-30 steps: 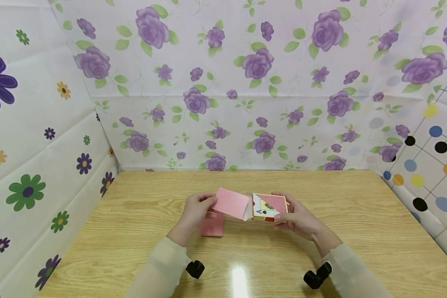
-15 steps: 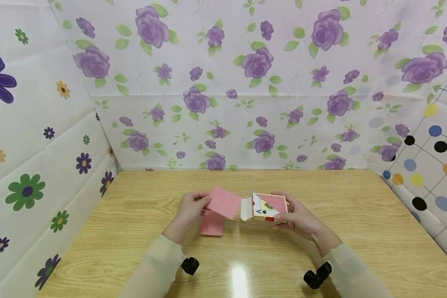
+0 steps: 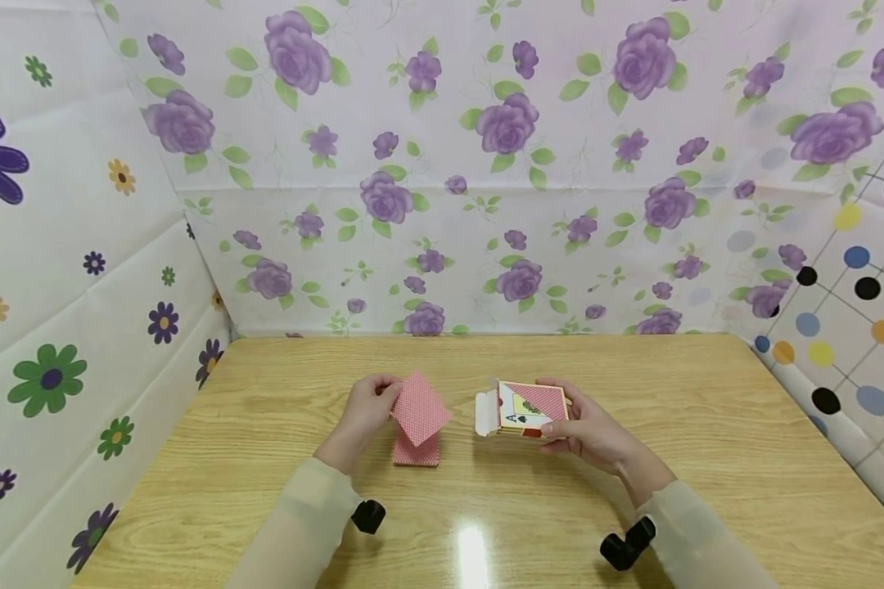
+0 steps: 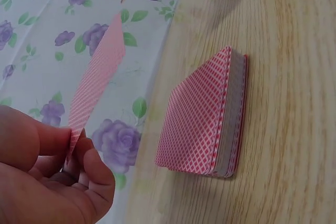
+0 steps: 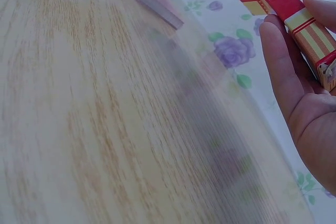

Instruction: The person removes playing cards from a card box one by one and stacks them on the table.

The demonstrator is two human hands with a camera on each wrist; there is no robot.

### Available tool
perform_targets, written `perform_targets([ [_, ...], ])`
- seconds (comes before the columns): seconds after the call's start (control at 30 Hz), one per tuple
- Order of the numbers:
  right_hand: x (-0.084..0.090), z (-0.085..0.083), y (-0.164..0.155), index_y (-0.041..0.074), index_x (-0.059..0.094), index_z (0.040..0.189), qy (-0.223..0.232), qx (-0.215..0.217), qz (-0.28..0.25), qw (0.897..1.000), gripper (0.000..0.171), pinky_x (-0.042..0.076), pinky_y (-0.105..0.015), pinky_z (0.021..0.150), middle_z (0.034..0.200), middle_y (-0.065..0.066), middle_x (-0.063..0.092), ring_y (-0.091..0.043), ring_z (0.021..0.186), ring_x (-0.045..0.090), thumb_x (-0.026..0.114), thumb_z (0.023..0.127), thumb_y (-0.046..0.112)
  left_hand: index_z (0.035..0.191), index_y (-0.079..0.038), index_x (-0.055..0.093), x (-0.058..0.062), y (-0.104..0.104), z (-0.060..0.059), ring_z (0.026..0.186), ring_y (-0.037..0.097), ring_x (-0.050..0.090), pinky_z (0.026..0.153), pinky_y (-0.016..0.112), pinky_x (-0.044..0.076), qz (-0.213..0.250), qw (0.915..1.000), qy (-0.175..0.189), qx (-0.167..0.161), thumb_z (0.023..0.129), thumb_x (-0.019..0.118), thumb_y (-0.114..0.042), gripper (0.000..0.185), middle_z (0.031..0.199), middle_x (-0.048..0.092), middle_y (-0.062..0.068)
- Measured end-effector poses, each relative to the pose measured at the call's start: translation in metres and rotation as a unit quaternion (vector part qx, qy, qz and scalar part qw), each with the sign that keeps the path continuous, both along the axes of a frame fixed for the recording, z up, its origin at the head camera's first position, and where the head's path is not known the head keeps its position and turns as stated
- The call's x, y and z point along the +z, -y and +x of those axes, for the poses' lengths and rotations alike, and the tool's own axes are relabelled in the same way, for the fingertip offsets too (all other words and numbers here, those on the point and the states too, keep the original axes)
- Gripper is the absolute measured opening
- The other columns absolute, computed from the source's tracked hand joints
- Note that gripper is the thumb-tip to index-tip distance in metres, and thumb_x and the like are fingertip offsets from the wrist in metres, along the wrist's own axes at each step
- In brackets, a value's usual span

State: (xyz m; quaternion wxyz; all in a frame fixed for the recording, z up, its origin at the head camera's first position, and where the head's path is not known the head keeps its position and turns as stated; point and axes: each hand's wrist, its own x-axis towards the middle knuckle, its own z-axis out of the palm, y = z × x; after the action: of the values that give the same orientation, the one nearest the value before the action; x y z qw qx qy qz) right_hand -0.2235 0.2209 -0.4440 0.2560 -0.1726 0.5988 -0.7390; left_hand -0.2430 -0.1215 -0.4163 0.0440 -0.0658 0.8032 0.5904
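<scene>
Pinching a single red-backed card (image 3: 420, 406) by its corner between thumb and fingertips, my left hand (image 3: 366, 409) is keeping its grip clamped on that card and holding it tilted, face down, just above the worktop (image 3: 707, 442). Directly below it, toward six o'clock from the card, the stack of red-backed cards (image 3: 416, 451) is lying face down on the wood; in the left wrist view the card (image 4: 97, 80) is hovering clear of the stack (image 4: 202, 116), not touching it, with my fingertips (image 4: 86, 158) meeting on its lower edge. At three o'clock from the card, my right hand (image 3: 588, 429) is wrapping its grip around the card box (image 3: 526, 407), thumb on the near side and fingers curled over the far side, holding it off the worktop with its flap (image 3: 485, 412) hanging open toward the left hand. An ace of spades is showing on the box's upper face. In the right wrist view the box (image 5: 294, 11) is lying across my curled fingers (image 5: 278, 61), showing red and yellow striped sides. Behind everything, at twelve o'clock, the purple rose backdrop (image 3: 486, 164) is rising from the far edge of the worktop.
</scene>
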Motion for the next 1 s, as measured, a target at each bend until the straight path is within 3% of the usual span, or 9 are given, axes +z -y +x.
perform_targets([
  [0.33,-0.001,0.000,0.001,0.017,0.014,0.148,0.002,0.003,-0.009,1.000,0.077,0.057,-0.036,0.077,0.125,-0.005,0.057,-0.023,0.102,0.065,0.060,0.089,0.000,0.112,-0.001,0.059,-0.001,0.003,-0.005,0.083,0.015,0.051,0.066,0.024,0.044,-0.041,0.9982,0.010,-0.044,0.100,0.045,-0.015,0.023,0.102,0.056,0.011],
  [0.47,0.000,0.000,0.002,0.017,0.015,0.148,0.005,0.002,-0.009,1.000,0.078,0.057,-0.035,0.076,0.124,-0.006,0.058,-0.023,0.101,0.066,0.061,0.088,0.000,0.108,-0.002,0.060,-0.001,0.002,-0.005,0.080,0.016,0.050,0.063,0.025,0.043,-0.074,0.9949,0.006,-0.068,0.100,0.045,-0.013,0.020,0.098,0.057,0.010],
  [0.77,-0.002,-0.001,0.002,0.019,0.016,0.148,0.009,0.001,-0.012,1.000,0.076,0.057,-0.035,0.076,0.124,-0.007,0.059,-0.023,0.101,0.066,0.059,0.089,-0.002,0.102,-0.006,0.063,-0.008,0.000,-0.010,0.073,0.015,0.048,0.060,0.026,0.040,-0.161,0.9802,-0.011,-0.114,0.100,0.047,-0.014,0.018,0.089,0.058,0.007],
  [1.0,-0.003,-0.002,0.002,0.019,0.016,0.148,0.008,-0.001,-0.009,1.000,0.076,0.057,-0.036,0.076,0.125,-0.006,0.058,-0.023,0.102,0.065,0.059,0.089,-0.002,0.097,-0.006,0.066,-0.013,-0.006,-0.013,0.073,0.015,0.052,0.062,0.027,0.043,-0.218,0.9645,-0.059,-0.137,0.097,0.051,-0.011,0.016,0.088,0.062,0.007],
])
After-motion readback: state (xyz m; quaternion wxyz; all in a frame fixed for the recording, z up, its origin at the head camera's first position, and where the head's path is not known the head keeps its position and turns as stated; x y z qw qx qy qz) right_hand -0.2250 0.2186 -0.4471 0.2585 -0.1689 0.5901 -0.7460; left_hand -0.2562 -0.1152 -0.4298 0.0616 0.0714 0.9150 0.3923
